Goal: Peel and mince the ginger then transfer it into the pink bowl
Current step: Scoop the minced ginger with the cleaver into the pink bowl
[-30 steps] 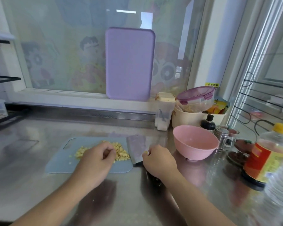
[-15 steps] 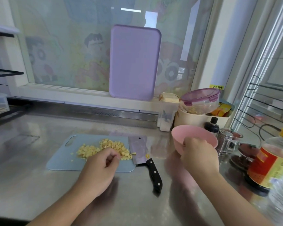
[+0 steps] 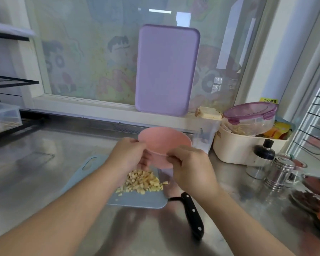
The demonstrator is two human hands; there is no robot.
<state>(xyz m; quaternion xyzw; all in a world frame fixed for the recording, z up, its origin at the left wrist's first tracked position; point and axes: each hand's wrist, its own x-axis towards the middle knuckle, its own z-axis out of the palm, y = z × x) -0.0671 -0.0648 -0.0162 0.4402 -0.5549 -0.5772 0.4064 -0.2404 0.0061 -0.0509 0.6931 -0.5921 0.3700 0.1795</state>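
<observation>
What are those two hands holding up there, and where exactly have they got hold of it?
The pink bowl, held above the cutting board. The left hand grips its left rim; the right hand pinches the near rim.

Brushed, reflective steel counter [image 3: 44, 182]; matt pink plastic bowl [image 3: 164, 143]; matt blue plastic cutting board [image 3: 137, 201]; glossy black riveted knife handle [image 3: 193, 213]; shiny metal shaker [image 3: 279, 172]

My steel tabletop [image 3: 44, 182] runs to a cartoon-covered window [image 3: 92, 58]; daylight's soft, black wire rack [image 3: 318, 115] at the right edge.
</observation>
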